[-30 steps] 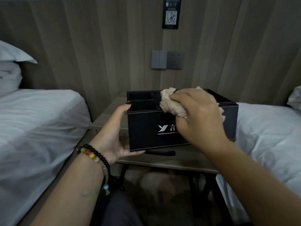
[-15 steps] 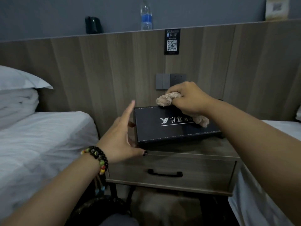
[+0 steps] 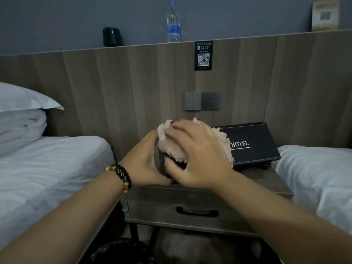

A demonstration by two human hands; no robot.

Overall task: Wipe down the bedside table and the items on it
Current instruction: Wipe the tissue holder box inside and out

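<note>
Black box (image 3: 253,143) sits on the bedside table (image 3: 270,180), tilted. Left hand (image 3: 144,159) grasps its left end, steadying it; right hand (image 3: 192,155) clutches the cloth (image 3: 171,147) there, probably wiping that corner.

Left forearm enters from lower left, bare, angled up toward centre. Left hand (image 3: 143,159) thumb-side up, palm facing right, fingers curled round left end of black leather box (image 3: 253,143), thumb low at near bottom corner. Right forearm enters from lower right, bare, crossing up-left. Right hand (image 3: 198,155) back up, fingers spread and bent, pressing fluffy pinkish-beige cloth (image 3: 171,143) under palm; fingertips reach just beside left hand's grip, thumb tucked below cloth. Hands nearly touching at left grip.
</note>
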